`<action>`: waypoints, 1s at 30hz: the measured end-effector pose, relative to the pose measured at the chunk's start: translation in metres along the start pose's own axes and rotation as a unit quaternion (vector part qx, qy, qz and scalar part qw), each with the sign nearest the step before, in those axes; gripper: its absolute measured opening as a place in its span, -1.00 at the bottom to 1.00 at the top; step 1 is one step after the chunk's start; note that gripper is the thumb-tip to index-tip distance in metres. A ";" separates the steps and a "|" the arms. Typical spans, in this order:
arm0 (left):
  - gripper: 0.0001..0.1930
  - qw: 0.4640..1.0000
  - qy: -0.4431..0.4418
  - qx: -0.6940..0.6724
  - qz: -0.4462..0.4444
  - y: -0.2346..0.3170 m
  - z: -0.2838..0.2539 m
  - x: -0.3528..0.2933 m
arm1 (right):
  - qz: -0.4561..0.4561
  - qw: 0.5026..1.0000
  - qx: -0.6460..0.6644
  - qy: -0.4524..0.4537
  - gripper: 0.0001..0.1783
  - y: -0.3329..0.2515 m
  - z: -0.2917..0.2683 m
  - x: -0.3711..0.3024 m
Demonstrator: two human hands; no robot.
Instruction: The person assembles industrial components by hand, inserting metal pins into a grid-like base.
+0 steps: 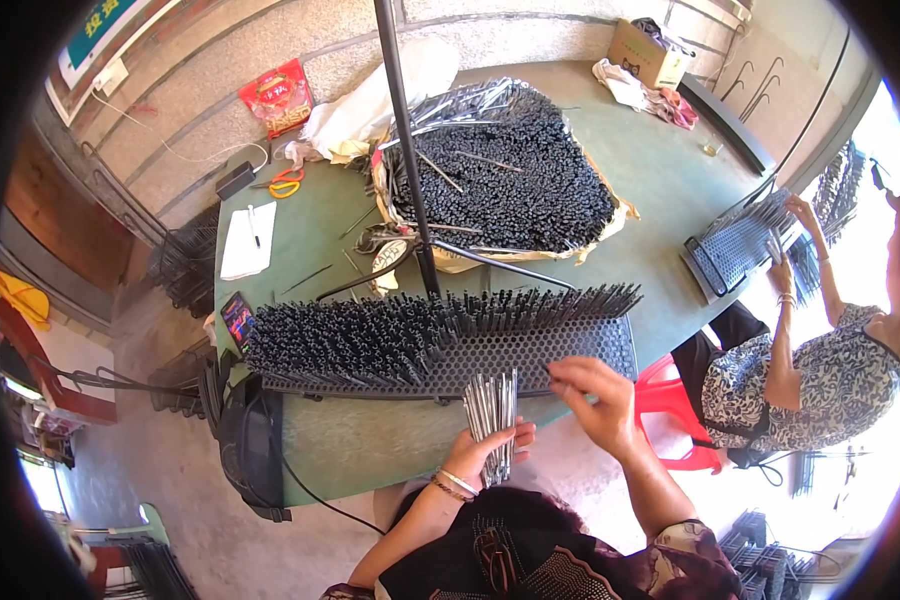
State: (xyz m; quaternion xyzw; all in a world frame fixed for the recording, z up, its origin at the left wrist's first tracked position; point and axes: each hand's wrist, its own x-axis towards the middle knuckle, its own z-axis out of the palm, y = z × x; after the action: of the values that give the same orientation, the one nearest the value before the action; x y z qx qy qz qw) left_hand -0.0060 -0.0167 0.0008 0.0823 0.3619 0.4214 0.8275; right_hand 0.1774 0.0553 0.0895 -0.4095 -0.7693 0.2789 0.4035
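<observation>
Metal rods (494, 415), thin and silver-grey, bunched in left hand (490, 447) at near edge of green table (370, 450), tips fanned upward toward perforated black tray (530, 358). Left fingers wrapped round bundle, thumb pressed across its front; bundle's lower end poking out below palm. Thin bracelets on left wrist. Right hand (595, 398) just right of bundle, hovering over tray's near edge; fingertips drawn together as if pinching a single rod, though rod itself too small to confirm. Tray lying lengthwise across table front, left two-thirds packed with upright dark pins (370, 335), right end showing bare honeycomb holes. Black stand pole (410, 150) rising from table centre, legs splayed behind tray. Behind it, big heap of loose dark rods (515, 180) on sheet of brownish paper, brighter metal ones piled at far end. Further left: orange-handled scissors (286, 182), white notepad (246, 240) with pen on top, red packet (276, 97) against wall, white bag (370, 100) beside it. Small phone-like device (237, 318) at tray's left end. Cardboard box (646, 52) and crumpled cloth (645, 92) at far right corner. Second person seated at right on red stool (670, 400), both hands on another perforated tray (735, 245), well apart from near hands.
</observation>
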 end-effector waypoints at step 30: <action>-0.67 0.989 -0.038 0.136 0.051 0.001 0.016 -0.006 | 0.333 0.893 0.286 -0.096 -0.79 0.034 0.010 -0.001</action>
State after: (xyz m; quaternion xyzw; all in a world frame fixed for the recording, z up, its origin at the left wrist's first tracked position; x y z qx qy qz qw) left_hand 0.0016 -0.0177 0.0162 0.2283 0.3789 0.4067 0.7994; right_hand 0.1832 0.0712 0.0582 -0.4801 -0.5099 0.6428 0.3104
